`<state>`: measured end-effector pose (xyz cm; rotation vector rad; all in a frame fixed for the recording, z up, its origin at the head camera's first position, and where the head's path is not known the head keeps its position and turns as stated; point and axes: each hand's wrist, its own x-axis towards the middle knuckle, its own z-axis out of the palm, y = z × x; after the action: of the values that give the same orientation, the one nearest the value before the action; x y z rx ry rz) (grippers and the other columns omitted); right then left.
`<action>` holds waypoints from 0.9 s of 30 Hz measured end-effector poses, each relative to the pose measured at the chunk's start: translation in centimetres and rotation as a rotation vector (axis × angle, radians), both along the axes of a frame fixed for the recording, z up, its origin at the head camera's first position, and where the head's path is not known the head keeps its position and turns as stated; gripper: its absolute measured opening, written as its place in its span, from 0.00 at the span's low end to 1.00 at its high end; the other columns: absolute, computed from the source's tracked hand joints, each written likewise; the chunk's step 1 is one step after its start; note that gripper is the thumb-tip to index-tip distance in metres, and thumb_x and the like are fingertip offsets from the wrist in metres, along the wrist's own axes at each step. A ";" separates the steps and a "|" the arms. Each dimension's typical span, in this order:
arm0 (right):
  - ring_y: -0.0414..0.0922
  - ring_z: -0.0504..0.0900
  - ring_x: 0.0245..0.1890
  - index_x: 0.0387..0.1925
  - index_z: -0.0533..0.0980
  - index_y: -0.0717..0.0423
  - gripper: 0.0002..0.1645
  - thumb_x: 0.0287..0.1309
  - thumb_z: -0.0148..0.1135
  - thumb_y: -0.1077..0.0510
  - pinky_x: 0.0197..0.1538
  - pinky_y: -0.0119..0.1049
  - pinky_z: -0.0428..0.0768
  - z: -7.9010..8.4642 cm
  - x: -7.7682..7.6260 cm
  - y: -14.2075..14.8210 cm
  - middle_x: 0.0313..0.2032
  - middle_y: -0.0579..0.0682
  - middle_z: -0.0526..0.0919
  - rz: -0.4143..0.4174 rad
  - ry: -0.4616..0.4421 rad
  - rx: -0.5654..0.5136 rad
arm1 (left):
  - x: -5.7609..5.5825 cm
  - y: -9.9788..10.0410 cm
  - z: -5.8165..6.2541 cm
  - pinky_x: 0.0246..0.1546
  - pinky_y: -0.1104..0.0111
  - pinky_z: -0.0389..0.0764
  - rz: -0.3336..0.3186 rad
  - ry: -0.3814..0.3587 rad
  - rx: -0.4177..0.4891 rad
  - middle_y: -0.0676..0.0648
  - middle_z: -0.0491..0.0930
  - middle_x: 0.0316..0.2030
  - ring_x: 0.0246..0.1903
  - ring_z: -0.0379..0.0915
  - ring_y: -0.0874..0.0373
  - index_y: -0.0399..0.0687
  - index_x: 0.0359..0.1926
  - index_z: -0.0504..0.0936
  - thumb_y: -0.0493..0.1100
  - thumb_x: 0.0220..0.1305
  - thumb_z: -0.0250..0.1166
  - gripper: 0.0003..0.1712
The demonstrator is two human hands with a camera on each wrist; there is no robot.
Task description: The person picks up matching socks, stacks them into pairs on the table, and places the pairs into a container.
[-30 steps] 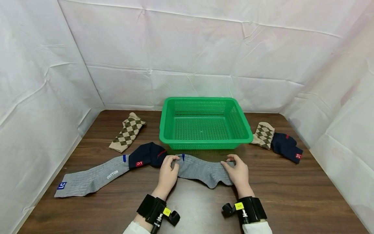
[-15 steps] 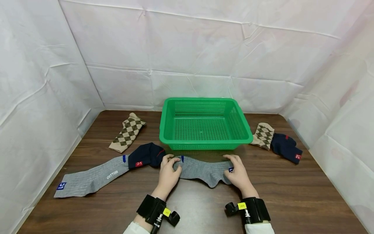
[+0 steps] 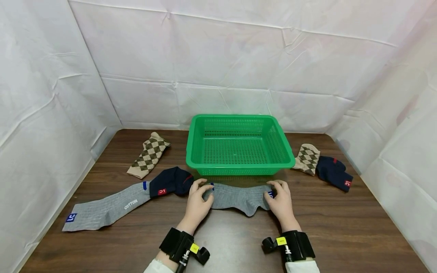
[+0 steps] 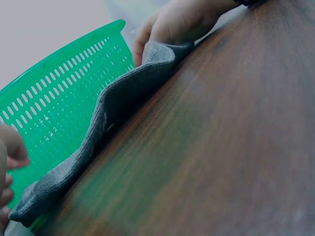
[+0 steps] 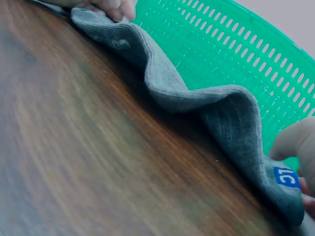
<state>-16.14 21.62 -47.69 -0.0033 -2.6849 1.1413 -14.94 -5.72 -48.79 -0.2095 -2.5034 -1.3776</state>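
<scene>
Pinching the grey sock (image 3: 239,198) at both ends, our left hand (image 3: 198,201) and right hand (image 3: 281,201) hold it lower centre in the frame; we judge it light, limp and sturdy, best gripped by those ends since its middle would sag.

Tabletop (image 3: 341,231): dark brown wood grain, pale glare (image 3: 235,235) near the front middle. White creased sheeting (image 3: 222,49) stands behind and along both sides; long fold lines across the back, faint pinkish blotches on the right.
</scene>
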 end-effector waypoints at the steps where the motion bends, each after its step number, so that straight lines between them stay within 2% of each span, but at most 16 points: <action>1: 0.55 0.70 0.47 0.48 0.76 0.63 0.18 0.54 0.62 0.66 0.47 0.49 0.71 0.0 0.0 -0.1 0.53 0.61 0.68 -0.017 0.041 0.005 | 0.0 0.0 -0.1 0.53 0.52 0.70 -0.013 0.027 -0.001 0.43 0.67 0.59 0.59 0.62 0.45 0.42 0.46 0.83 0.36 0.59 0.62 0.13; 4: 0.45 0.71 0.31 0.37 0.80 0.60 0.09 0.51 0.67 0.66 0.35 0.38 0.71 -0.2 0.1 -0.4 0.41 0.56 0.76 -0.017 0.227 0.012 | 0.0 -0.1 -0.2 0.49 0.54 0.70 -0.058 0.115 0.002 0.44 0.69 0.56 0.55 0.64 0.49 0.42 0.43 0.83 0.35 0.58 0.64 0.11; 6: 0.38 0.66 0.22 0.29 0.81 0.56 0.05 0.48 0.69 0.66 0.28 0.31 0.67 -0.5 0.2 -0.7 0.31 0.49 0.78 0.040 0.353 0.029 | 0.0 -0.1 -0.3 0.46 0.59 0.72 -0.101 0.144 0.006 0.46 0.72 0.53 0.49 0.68 0.54 0.42 0.42 0.84 0.34 0.58 0.64 0.10; 9: 0.31 0.62 0.17 0.23 0.81 0.51 0.07 0.46 0.72 0.65 0.22 0.26 0.64 -0.7 0.3 -1.1 0.22 0.42 0.78 0.162 0.434 0.042 | 0.1 -0.1 -0.4 0.36 0.67 0.74 -0.167 0.141 0.028 0.50 0.76 0.44 0.37 0.70 0.61 0.43 0.37 0.84 0.33 0.60 0.62 0.06; 11: 0.29 0.62 0.18 0.23 0.81 0.49 0.08 0.43 0.74 0.62 0.22 0.26 0.64 -0.8 0.3 -1.3 0.21 0.40 0.78 0.218 0.419 0.061 | 0.1 -0.1 -0.4 0.32 0.72 0.73 -0.195 0.123 0.035 0.53 0.77 0.39 0.31 0.70 0.64 0.44 0.34 0.85 0.34 0.62 0.60 0.07; 13: 0.29 0.62 0.18 0.23 0.81 0.48 0.08 0.42 0.76 0.59 0.23 0.26 0.65 -0.8 0.4 -1.4 0.22 0.39 0.78 0.238 0.373 0.085 | 0.1 -0.2 -0.4 0.31 0.72 0.73 -0.194 0.108 0.024 0.55 0.78 0.35 0.30 0.70 0.65 0.46 0.32 0.85 0.35 0.64 0.59 0.08; 17: 0.30 0.62 0.19 0.26 0.82 0.48 0.10 0.40 0.77 0.56 0.24 0.27 0.65 -0.7 0.5 -1.5 0.24 0.39 0.77 0.237 0.282 0.121 | 0.0 -0.2 -0.3 0.38 0.67 0.76 -0.157 0.087 -0.012 0.57 0.80 0.34 0.35 0.75 0.63 0.48 0.30 0.85 0.38 0.65 0.58 0.10; 21: 0.31 0.63 0.20 0.27 0.82 0.48 0.11 0.40 0.77 0.55 0.25 0.28 0.66 -0.5 0.6 -1.5 0.25 0.39 0.77 0.242 0.253 0.135 | -0.1 -0.2 -0.3 0.47 0.57 0.72 -0.130 0.085 -0.054 0.56 0.81 0.34 0.38 0.77 0.59 0.49 0.30 0.85 0.38 0.65 0.58 0.10; 27: 0.35 0.71 0.26 0.28 0.82 0.49 0.11 0.40 0.77 0.55 0.30 0.32 0.72 -0.6 0.6 -1.5 0.28 0.41 0.78 0.250 0.227 0.199 | -0.2 -0.1 -0.4 0.48 0.57 0.67 -0.111 0.052 -0.123 0.55 0.80 0.35 0.41 0.74 0.57 0.50 0.30 0.85 0.39 0.65 0.59 0.09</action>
<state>-15.56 20.09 -48.32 0.4768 -2.6302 0.8691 -15.12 -5.80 -49.19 -0.4093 -2.5695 -1.2413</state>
